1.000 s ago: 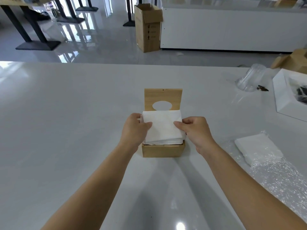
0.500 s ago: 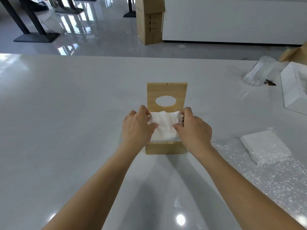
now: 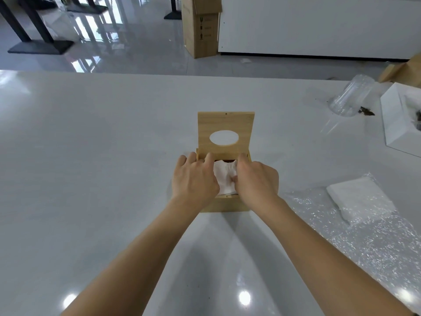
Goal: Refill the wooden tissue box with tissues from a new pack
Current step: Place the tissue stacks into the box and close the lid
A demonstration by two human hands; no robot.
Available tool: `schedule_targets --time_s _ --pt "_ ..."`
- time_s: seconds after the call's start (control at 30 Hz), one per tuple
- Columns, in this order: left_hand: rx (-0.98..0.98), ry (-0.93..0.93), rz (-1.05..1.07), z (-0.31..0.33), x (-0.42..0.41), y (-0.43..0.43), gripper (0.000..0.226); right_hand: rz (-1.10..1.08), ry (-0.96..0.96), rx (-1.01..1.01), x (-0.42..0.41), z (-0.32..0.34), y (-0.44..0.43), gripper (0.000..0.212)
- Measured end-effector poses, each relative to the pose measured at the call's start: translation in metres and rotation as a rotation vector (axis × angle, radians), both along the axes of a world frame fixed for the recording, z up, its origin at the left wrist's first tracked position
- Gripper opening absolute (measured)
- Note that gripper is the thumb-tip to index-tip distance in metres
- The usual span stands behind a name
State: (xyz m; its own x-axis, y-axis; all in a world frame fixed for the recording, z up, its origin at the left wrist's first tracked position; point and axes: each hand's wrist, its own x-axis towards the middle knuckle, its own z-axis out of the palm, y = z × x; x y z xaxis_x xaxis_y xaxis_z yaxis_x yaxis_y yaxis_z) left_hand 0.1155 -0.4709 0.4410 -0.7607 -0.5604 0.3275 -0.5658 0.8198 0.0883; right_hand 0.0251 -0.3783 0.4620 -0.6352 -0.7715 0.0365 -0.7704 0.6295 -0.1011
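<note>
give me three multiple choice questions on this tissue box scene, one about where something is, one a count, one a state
1. Where does the leftover tissue stack lie?
A. on clear plastic wrap, to the right of the wooden tissue box
B. inside the cardboard box
C. on the floor

2. How many hands are at the wooden tissue box?
A. none
B. one
C. two

3. How is the box lid?
A. shut flat
B. standing open
C. lying off on the table

Answers:
1 A, it rests on the crinkled plastic wrap.
2 C, the left hand and right hand both press the tissues.
3 B, its oval hole faces the camera.
</note>
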Motion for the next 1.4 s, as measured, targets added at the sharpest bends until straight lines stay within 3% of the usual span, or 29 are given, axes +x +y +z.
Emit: schedule_targets --time_s 0.07,0.2,0.37,0.5,0.57,0.63,0.7,0.87,0.93,0.97,1.03,1.13,1.2,1.27,1.4 --pt "0.003 -0.040 0.033 0.001 -0.004 0.002 0.040 -0.015 0.008 0.007 0.001 -0.001 -0.002 0.019" --pt "0.135 -0.179 0.148 0.002 -0.012 0.010 0.013 -0.023 0.036 0.044 0.003 -0.004 -0.004 0.026" --pt "0.233 -0.195 0.184 0.004 -0.015 0.009 0.014 -0.012 0.026 0.057 0.002 -0.002 -0.009 0.025" --pt "0.091 -0.024 0.212 -0.007 -0.008 0.012 0.027 -0.011 0.046 -0.014 0.004 -0.008 0.002 0.032" --pt "0.002 0.007 0.195 -0.010 -0.007 0.013 0.022 -0.022 0.067 -0.029 0.005 -0.011 0.004 0.035" --pt "-0.056 0.001 0.181 -0.009 -0.005 0.011 0.013 -0.006 0.152 -0.071 0.006 -0.017 0.003 0.038" --pt "-0.105 -0.076 0.184 -0.007 -0.005 0.008 0.021 0.004 0.224 -0.068 0.008 -0.019 0.002 0.042" --pt "-0.110 -0.025 0.121 -0.004 -0.004 0.001 0.025 0.140 0.399 -0.271 -0.004 -0.018 0.002 0.026" --pt "-0.100 0.086 -0.084 -0.005 -0.005 -0.001 0.026 0.334 0.359 -0.409 -0.010 -0.021 0.006 0.021" --pt "-0.074 0.106 -0.182 -0.007 -0.005 -0.001 0.026 0.424 0.335 -0.440 -0.013 -0.023 0.008 0.030" --pt "-0.031 0.062 -0.275 -0.007 -0.004 0.000 0.025 0.519 0.334 -0.380 -0.016 -0.021 0.010 0.045" --pt "0.068 -0.175 -0.241 0.001 -0.005 -0.004 0.014 0.517 0.325 -0.140 -0.020 -0.015 0.009 0.023" --pt "0.102 -0.369 -0.186 0.008 -0.008 -0.005 0.007 0.456 0.298 -0.033 -0.020 -0.012 0.008 0.032" --pt "0.083 -0.433 -0.160 0.014 -0.011 -0.003 0.011 0.434 0.310 -0.076 -0.017 -0.008 0.004 0.039" --pt "0.120 -0.443 -0.148 0.013 -0.016 -0.003 0.008 0.446 0.392 -0.122 -0.012 -0.007 -0.011 0.023"
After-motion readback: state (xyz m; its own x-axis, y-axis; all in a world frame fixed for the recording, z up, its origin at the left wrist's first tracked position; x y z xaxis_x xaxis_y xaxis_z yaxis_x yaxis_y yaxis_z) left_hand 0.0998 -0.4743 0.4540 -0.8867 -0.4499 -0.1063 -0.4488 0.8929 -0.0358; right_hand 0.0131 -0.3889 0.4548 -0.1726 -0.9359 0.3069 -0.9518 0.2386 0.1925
